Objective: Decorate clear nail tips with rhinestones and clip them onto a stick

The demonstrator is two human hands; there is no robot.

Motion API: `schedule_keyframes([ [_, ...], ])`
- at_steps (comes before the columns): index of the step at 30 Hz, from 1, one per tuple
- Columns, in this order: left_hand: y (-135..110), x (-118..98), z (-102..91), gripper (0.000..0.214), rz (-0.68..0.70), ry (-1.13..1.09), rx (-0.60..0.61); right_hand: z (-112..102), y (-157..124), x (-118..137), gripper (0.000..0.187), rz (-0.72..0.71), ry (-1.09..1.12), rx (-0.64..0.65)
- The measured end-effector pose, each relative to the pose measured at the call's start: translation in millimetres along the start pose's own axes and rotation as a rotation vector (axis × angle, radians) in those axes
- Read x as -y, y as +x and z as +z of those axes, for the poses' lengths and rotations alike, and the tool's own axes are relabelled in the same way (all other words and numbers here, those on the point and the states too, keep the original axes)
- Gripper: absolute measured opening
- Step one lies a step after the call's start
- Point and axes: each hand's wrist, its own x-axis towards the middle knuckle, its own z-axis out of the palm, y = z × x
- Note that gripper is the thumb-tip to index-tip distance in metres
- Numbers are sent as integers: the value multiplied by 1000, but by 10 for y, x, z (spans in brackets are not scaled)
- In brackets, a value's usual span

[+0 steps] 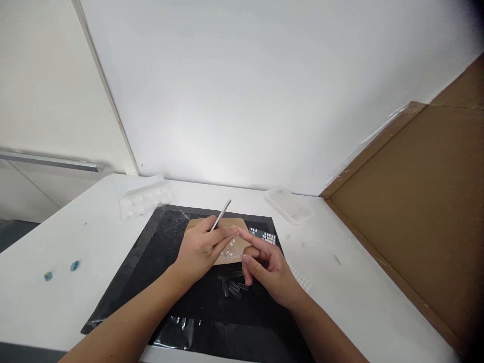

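My left hand (204, 247) is closed around a slim silvery stick-like tool (222, 213), which points up and away to the right; its lower end is hidden in the fingers. The index finger of my right hand (270, 267) reaches out and meets the left fingertips, while its thumb stays apart and the other fingers curl. Below the hands lies a tan sheet (238, 256) with several small white pieces (229, 253) on it. Closer to me, several clear nail tips (233, 288) rest on the black mat (200, 302). Anything tiny between the touching fingertips cannot be made out.
A dark card with white squares (269, 238) and a white-dotted sheet (300, 278) lie to the right. Behind are a clear tray (290, 205) and white moulded packaging (145, 199). Two blue-green pieces (74, 265) sit left. Cardboard (408, 201) borders the table's right side.
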Motion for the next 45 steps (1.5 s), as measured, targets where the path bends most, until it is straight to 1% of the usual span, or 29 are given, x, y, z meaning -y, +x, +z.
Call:
schedule_keyframes([
  [3,23,25,-27,18,1,-29,-27,-13,4,13,60,19,38,-12],
  [8,65,76,-41,16,-35,19,-65,-12,12,23,61,12,64,-112],
  [11,58,117,-30,15,-41,78,-10,-13,23,16,60,3,42,-159],
  [15,32,175,-19,15,-82,129,68,-25,39,-19,58,0,20,-199],
  [20,35,210,-25,22,-118,166,97,-33,56,-70,54,-7,-12,-209],
  [24,48,200,-26,19,-149,196,132,-30,70,-109,52,-7,-45,-213],
  [30,36,188,11,25,-174,216,175,-61,95,-165,48,-25,-102,-273],
  [36,13,209,9,23,-162,205,217,-78,107,-176,43,-21,-107,-283],
  [41,0,233,2,13,-187,194,219,-73,104,-190,42,-16,-139,-281],
  [45,2,236,15,17,-193,188,219,-84,94,-188,42,-10,-164,-283],
])
